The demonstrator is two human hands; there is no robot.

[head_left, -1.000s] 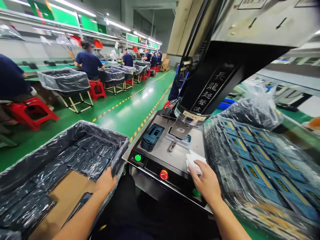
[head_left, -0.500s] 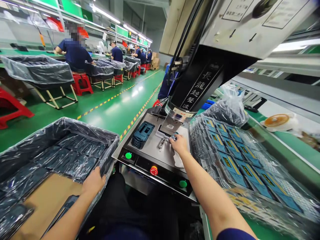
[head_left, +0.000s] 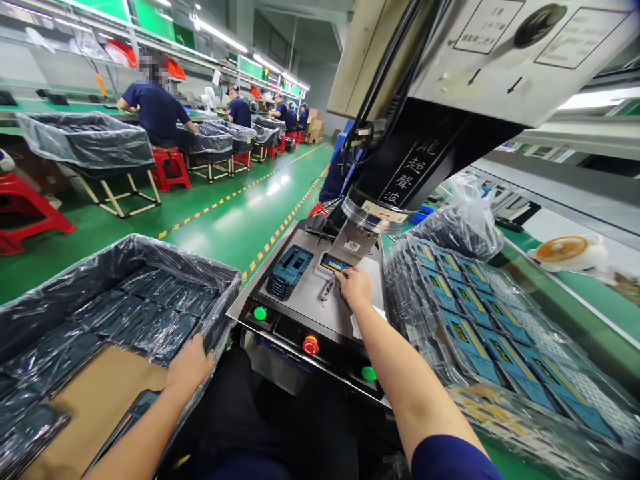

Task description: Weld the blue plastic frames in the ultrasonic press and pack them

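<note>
The right hand (head_left: 354, 288), fingers curled, touches a small yellow-and-blue part (head_left: 334, 263) on a machine's steel plate (head_left: 320, 320), while the left hand (head_left: 190, 363) grips the edge of a plastic-lined bin (head_left: 150, 250), part-filled with dark parts, cardboard (head_left: 100, 380) showing, beside a full tray (head_left: 400, 293) of blue parts.

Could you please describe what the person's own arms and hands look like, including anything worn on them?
The left hand and right hand are bare, with no gloves, and no watch or cables show on either. The right arm comes out of a navy short sleeve. The left arm is bare as far as it shows; its sleeve is out of view.
</note>
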